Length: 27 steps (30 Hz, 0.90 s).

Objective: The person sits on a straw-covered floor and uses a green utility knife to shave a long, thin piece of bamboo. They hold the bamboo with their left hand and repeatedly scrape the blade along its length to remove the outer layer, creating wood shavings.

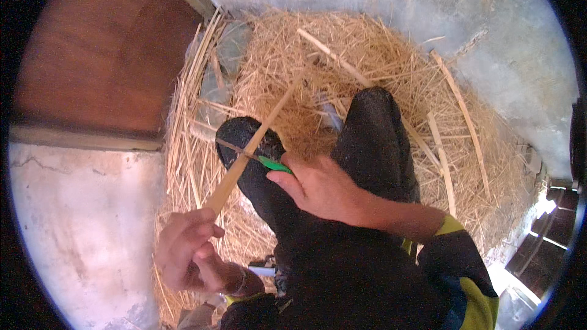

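My left hand [189,250] is closed round the lower end of a pale wooden strip [262,133], perhaps split bamboo. The strip slants up and to the right, across my left knee. In my right hand [324,190] is a knife [273,164] with a green handle, my fingers wrapped round it. Its thin blade points left and lies across the strip, near the knee. Whether the edge bites into the strip is too small to tell.
Straw-like shavings [293,43] cover the floor. Loose strips [461,122] lie to the right, and a bundle of thin slivers [189,85] to the left. A brown wooden panel [98,55] stands at upper left. Plastered walls [85,220] close in on both sides.
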Tool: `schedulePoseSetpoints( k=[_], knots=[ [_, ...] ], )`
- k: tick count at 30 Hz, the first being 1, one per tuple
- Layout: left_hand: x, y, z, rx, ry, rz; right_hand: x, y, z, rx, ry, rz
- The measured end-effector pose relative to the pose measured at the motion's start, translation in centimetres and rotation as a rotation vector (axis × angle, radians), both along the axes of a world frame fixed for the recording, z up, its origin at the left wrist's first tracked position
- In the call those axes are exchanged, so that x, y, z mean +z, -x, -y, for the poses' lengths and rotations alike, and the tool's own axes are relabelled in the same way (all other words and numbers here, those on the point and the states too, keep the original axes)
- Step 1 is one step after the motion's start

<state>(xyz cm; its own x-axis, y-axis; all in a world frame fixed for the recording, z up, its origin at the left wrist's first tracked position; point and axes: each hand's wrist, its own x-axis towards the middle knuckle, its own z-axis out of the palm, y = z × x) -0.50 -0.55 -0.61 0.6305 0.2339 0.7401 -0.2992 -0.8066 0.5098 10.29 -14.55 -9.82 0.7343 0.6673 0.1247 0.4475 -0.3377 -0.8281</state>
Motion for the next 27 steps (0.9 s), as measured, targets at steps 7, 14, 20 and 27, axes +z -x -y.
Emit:
schedulePoseSetpoints(
  k=[7,14,20,27],
  knots=[
    [-0.4,-1.7,-0.7,0.148,0.097,0.081,-4.9,-3.1,-0.2,-0.164,0.146,-0.008],
    [-0.4,-0.5,-0.5,0.187,0.147,-0.025,-6.3,-5.2,-1.6,-0.237,0.157,-0.045],
    [-0.4,-1.5,-0.2,0.316,0.154,0.047,-5.3,-3.2,-2.5,-0.07,0.045,0.091],
    [-0.2,-2.3,-0.9,0.554,0.117,0.092,-4.7,-4.5,-3.6,-0.052,0.072,-0.107]
  ],
)
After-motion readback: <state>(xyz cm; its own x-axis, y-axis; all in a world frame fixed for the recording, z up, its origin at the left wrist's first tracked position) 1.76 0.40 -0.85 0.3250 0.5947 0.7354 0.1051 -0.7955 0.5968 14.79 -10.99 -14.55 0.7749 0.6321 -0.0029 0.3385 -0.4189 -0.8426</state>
